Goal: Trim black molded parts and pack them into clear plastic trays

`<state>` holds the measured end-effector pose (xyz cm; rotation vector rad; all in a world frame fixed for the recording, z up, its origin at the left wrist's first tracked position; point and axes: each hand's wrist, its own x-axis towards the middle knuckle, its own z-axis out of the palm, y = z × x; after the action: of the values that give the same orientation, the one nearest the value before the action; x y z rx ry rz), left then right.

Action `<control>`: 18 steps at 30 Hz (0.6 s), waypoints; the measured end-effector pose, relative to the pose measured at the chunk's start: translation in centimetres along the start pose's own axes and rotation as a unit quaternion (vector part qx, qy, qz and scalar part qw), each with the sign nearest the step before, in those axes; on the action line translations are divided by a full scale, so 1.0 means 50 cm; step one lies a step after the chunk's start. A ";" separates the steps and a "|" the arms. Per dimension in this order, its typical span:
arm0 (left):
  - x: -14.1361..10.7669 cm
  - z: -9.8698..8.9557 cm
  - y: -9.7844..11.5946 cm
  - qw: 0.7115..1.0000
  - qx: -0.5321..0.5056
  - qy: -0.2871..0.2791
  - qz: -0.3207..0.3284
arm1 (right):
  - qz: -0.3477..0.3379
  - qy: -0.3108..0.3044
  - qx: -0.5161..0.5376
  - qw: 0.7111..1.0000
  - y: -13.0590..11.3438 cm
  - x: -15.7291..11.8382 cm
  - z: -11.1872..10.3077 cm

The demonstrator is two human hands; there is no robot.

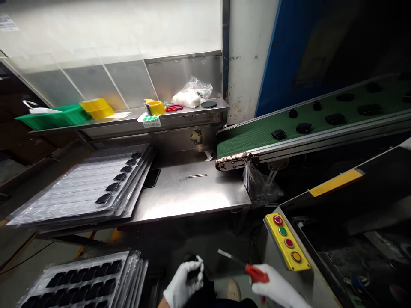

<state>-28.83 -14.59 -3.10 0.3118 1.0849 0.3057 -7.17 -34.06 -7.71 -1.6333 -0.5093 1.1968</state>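
Observation:
In a white glove, my left hand (184, 284) is closed around a small black part (190, 258), whose top edge shows above the fingers. The rest of that part is hidden by the glove and dark background. My right hand (272, 284), also gloved in white, grips a red-handled screwdriver (256, 273). Its thin shaft points left toward my left hand, with a flat pale tip apart from the black part. Nearest my left hand is a stack of clear plastic trays (128, 273) holding rows of black parts (85, 273).
A steel table (180, 194) bears more trays (73, 184), a dark flat device (152, 178) and tweezers (197, 175). The green conveyor (257, 139) carries several black parts (303, 128). A yellow button box (287, 241) stands right. Tape (154, 107) and a green basket (54, 119) sit on the shelf.

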 end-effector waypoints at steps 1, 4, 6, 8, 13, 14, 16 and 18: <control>-0.022 -0.007 0.004 1.000 -0.011 -0.019 0.008 | -0.008 0.042 0.023 0.999 0.009 0.036 -0.008; -0.092 -0.019 0.017 0.994 -0.077 -0.072 0.024 | -0.009 0.201 0.046 0.978 0.018 0.152 -0.011; -0.134 -0.018 0.027 0.982 -0.145 -0.120 0.008 | 0.005 0.280 0.043 0.959 0.016 0.223 0.001; -0.168 -0.014 0.038 0.959 -0.215 -0.184 -0.001 | 0.025 0.304 0.011 0.952 0.015 0.282 0.017; -0.218 -0.004 0.103 0.917 -0.277 -0.282 0.058 | 0.095 0.222 -0.118 0.963 0.014 0.383 0.062; -0.225 -0.005 0.123 0.917 -0.272 -0.284 0.064 | 0.105 0.203 -0.136 0.964 0.010 0.392 0.075; -0.234 -0.011 0.167 0.924 -0.253 -0.275 0.077 | 0.108 0.168 -0.154 0.968 -0.004 0.396 0.111; -0.234 -0.025 0.214 0.931 -0.232 -0.262 0.099 | 0.089 0.130 -0.155 0.975 -0.019 0.384 0.161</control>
<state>-35.99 -9.26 10.04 0.0654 0.4311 0.6093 -6.02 -14.82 -15.67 -2.1072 -0.4026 1.0451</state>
